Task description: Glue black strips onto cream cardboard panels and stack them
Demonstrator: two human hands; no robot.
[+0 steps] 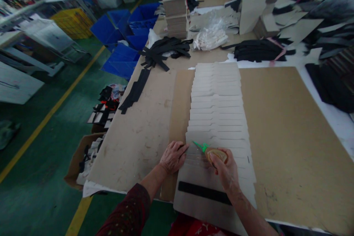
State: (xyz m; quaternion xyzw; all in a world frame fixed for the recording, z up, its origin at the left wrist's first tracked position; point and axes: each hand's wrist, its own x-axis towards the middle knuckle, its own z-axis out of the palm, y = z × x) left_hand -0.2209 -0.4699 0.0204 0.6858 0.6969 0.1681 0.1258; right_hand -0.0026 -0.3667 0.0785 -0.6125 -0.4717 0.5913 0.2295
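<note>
A person's right hand [227,169] wraps its grip around an amber squeeze bottle [217,155], its green nozzle [204,148] pointing left over a row of overlapping pale boards [215,116] on a counter [132,151]. The left hand [173,157] rests, its grip unclosed, at the boards' left edge; a black strip [203,192] crosses the nearest board.

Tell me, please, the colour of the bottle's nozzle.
The nozzle is green, seen in the head view.
</note>
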